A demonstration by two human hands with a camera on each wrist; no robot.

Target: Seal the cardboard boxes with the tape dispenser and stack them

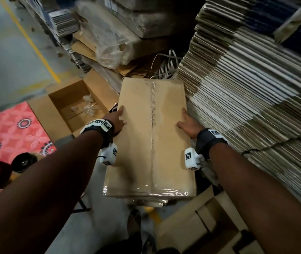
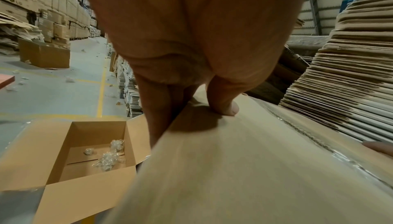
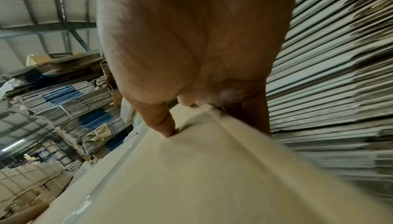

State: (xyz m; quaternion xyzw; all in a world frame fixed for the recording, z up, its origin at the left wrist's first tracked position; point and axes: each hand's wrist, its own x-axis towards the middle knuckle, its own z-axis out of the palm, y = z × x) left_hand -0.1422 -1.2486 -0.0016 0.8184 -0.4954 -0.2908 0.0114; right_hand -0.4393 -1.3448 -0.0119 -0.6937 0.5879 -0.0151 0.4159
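You're in a warehouse: grey concrete floor [image 1: 8,57] with a yellow painted line [image 1: 34,46] running diagonally through the upper left of the head view. Flattened cardboard stacks [image 1: 252,92] fill the right side. Red patterned mat [image 1: 8,131] sits lower left. Left wrist view shows stacked cartons [image 2: 53,17] along the aisle, upper left. Corrugated metal roof and steel beams [image 3: 42,9] overhead; light is dim.
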